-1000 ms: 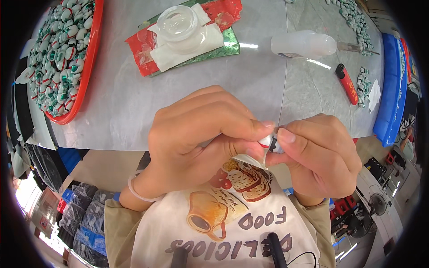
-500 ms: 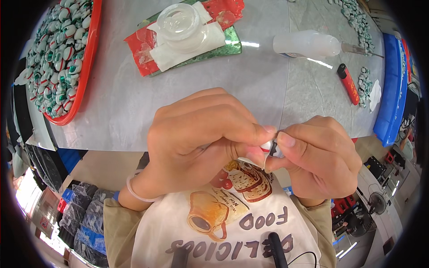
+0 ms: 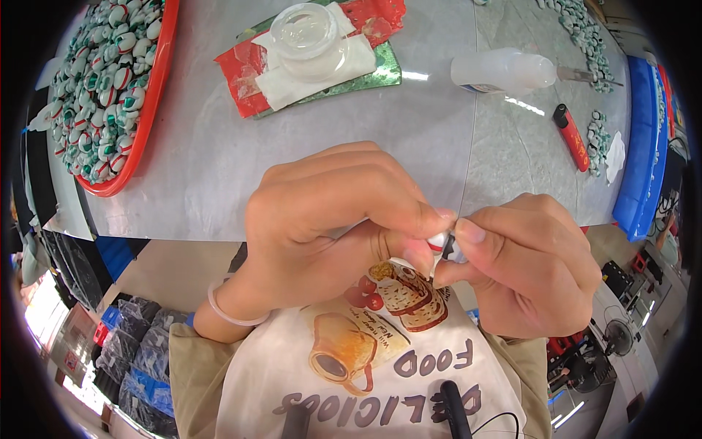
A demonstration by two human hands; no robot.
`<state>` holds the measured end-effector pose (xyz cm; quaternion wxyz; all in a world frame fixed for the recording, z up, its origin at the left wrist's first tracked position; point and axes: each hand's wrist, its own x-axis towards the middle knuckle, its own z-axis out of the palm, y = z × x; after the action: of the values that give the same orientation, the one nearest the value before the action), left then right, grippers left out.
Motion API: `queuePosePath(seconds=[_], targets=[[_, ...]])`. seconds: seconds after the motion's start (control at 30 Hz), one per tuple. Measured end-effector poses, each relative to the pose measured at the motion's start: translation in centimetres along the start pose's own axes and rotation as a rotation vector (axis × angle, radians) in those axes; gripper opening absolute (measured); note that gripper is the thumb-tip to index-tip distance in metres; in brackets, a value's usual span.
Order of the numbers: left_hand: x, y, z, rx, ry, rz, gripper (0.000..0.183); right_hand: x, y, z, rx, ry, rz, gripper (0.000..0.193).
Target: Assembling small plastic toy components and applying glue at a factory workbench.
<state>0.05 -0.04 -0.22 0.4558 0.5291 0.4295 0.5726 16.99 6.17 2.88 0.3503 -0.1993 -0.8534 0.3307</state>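
Note:
My left hand (image 3: 329, 219) pinches a small white piece with a red stripe (image 3: 436, 242) between thumb and forefinger. Pressed close against it, a small grey-and-black piece (image 3: 453, 252) sits between the thumb and forefinger of my right hand (image 3: 541, 263). The two pieces appear to touch, but my fingertips cover most of them, so how they join cannot be made out. Both hands are held over the table's near edge, in front of a printed white apron (image 3: 358, 366).
A red-rimmed basket (image 3: 155, 88) of white, green and red pieces stands far left. Beyond my hands, a clear round tub (image 3: 303, 36) rests on white tissue (image 3: 322, 77). Rightward lie a needle-tipped bottle (image 3: 501, 71), a red-and-black stick (image 3: 572, 139), small greenish pieces (image 3: 598, 139) and a blue tray (image 3: 642, 154).
My right hand has shifted slightly right and down, and a little more of the grey-and-black piece shows. Both grips stay closed. The table scene has moved a little in the picture.

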Motion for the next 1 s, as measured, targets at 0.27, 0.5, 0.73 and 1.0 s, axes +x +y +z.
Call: queuePosePath(seconds=[0.27,0.5,0.73,1.0], targets=[[-0.1,-0.2,0.2,0.047,0.01,0.026,0.019,-0.3,-0.3,0.9,-0.034,0.105,0.073,0.035],[0.0,-0.3,0.5,0.077,-0.013,0.028,0.02,-0.6,0.0,0.7,0.012,0.086,0.099,0.03],[0.2,-0.3,1.1,0.249,-0.059,-0.069,0.021,-1.5,0.5,0.2,-0.061,0.059,0.155,0.027],[0.5,0.0,1.2,0.229,-0.06,-0.123,0.024,-2.4,0.6,0.5,0.071,0.125,0.24,0.035]])
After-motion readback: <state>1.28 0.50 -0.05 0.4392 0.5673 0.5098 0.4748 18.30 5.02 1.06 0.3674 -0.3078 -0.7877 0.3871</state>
